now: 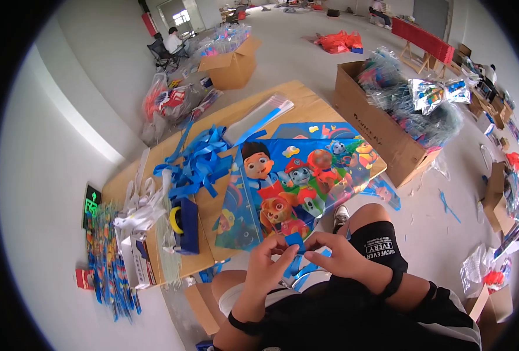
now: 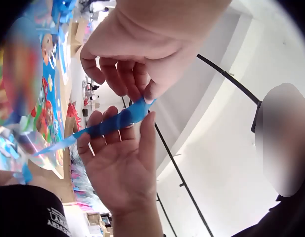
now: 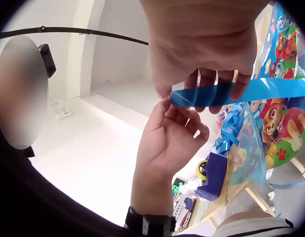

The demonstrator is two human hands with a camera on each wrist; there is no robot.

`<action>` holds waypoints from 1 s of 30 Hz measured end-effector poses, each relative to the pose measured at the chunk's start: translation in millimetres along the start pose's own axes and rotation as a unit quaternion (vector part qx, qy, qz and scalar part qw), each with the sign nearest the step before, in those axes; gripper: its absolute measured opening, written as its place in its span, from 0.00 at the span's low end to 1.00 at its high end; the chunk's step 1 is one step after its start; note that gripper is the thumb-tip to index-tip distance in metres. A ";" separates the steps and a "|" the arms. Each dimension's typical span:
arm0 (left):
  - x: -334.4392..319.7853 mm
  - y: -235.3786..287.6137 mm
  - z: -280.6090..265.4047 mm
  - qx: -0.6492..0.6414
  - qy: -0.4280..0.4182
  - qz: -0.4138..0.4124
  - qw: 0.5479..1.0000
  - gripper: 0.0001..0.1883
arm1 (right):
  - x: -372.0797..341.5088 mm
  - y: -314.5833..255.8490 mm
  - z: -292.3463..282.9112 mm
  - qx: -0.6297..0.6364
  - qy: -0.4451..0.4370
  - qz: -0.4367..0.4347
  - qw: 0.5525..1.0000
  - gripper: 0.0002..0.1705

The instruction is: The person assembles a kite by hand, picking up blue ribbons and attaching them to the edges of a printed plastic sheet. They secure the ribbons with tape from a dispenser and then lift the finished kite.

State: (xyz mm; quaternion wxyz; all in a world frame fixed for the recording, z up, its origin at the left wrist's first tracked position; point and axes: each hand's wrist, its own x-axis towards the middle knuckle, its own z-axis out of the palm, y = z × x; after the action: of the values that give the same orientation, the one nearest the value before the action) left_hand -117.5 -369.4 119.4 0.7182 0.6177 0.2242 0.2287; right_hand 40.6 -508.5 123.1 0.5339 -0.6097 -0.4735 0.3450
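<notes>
A flat, glossy blue ribbon point(image 3: 271, 90) runs between both hands in front of the person's lap. My left hand point(image 1: 265, 268) pinches its end between thumb and fingertips, as the left wrist view shows from above. Close beside it, my right hand point(image 1: 340, 256) holds the same ribbon near that end, with the strip point(image 2: 110, 124) lying across its fingers and the thumb up by the end. The two thumbs nearly meet. From the right hand the loose length trails down toward a printed cartoon plastic sheet point(image 1: 283, 187) on the table.
Left on the wooden table point(image 1: 212, 225) lie a heap of blue ribbons point(image 1: 198, 161), white straps point(image 1: 139, 205) and a dark blue tape dispenser point(image 1: 188, 227) with a yellow core. Open cardboard boxes point(image 1: 382, 126) full of plastic packs stand beyond. Patterned strips point(image 1: 110, 263) hang off the left edge.
</notes>
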 end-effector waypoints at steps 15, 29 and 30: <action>-31.2 -15.3 -20.9 0.100 0.018 0.041 0.994 0.08 | 9.4 -10.9 26.5 -0.066 -0.035 0.007 0.997 0.09; -23.8 -33.6 -76.5 0.074 0.160 0.036 0.984 0.10 | 13.2 -0.4 23.2 -0.071 -0.011 0.050 0.996 0.08; -17.1 -50.9 -112.7 0.115 0.236 0.078 0.962 0.10 | 10.3 -1.3 19.0 -0.071 -0.012 0.050 0.996 0.08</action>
State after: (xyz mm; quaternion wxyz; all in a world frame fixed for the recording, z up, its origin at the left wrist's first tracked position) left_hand -196.6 -298.1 54.4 0.5492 0.6402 0.3633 0.3956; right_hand 26.0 -492.6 121.6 0.4657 -0.6651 -0.4718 0.3437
